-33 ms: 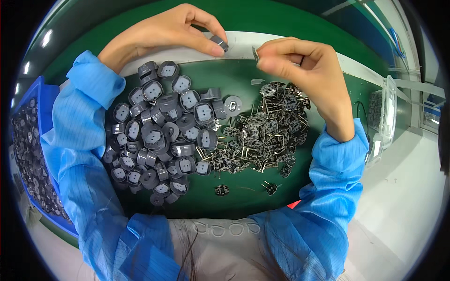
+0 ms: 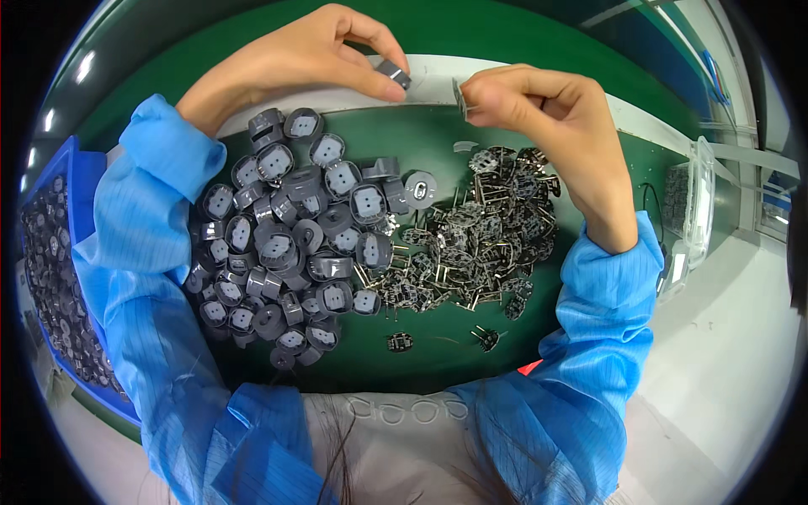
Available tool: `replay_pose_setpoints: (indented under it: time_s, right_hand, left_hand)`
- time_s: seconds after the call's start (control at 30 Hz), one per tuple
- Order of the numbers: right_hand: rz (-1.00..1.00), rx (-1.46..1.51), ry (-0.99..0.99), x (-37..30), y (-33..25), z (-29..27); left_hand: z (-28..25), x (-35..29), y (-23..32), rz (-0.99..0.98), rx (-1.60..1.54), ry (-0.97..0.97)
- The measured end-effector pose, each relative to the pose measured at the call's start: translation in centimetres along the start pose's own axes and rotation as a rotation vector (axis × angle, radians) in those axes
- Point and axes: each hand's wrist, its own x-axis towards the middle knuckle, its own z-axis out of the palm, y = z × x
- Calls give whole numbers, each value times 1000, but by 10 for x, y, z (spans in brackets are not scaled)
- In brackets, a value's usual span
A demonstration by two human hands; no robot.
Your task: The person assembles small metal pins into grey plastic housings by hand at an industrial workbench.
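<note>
My left hand (image 2: 324,55) pinches a small grey plastic housing (image 2: 393,74) between thumb and forefinger, above the white strip at the table's far side. Facing it across a gap, my right hand (image 2: 539,105) grips a small round circuit board (image 2: 459,97) by its edge, with thin metal pins by the fingertips. The two parts are apart. Below my left hand lies a heap of grey round housings (image 2: 276,246), many showing a pale face with small holes. Closer to my right hand, a pile of dark circuit boards with pins (image 2: 488,227) touches that heap.
A blue bin (image 2: 82,194) full of small dark parts stands at the left. Two single boards, one a dark round board (image 2: 400,342), lie near the front of the green table (image 2: 454,370). At the right is a clear plastic box (image 2: 700,202).
My right hand has turned the circuit board slightly, and more of its pins show beside the thumb. My left hand has hardly moved.
</note>
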Motion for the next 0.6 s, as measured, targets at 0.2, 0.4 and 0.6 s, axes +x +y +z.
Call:
replay_pose_setpoints:
  time_s: [0.2,0.4,0.6]
  right_hand:
    - [-188,36,141,10,10,15]
    - [-186,-34,235,0,4,18]
    - [-470,-319,142,-4,2,12]
  left_hand:
    - [16,-10,-8,309,176,110]
    - [34,-24,12,311,144,162]
    - [34,-27,11,404,185,178]
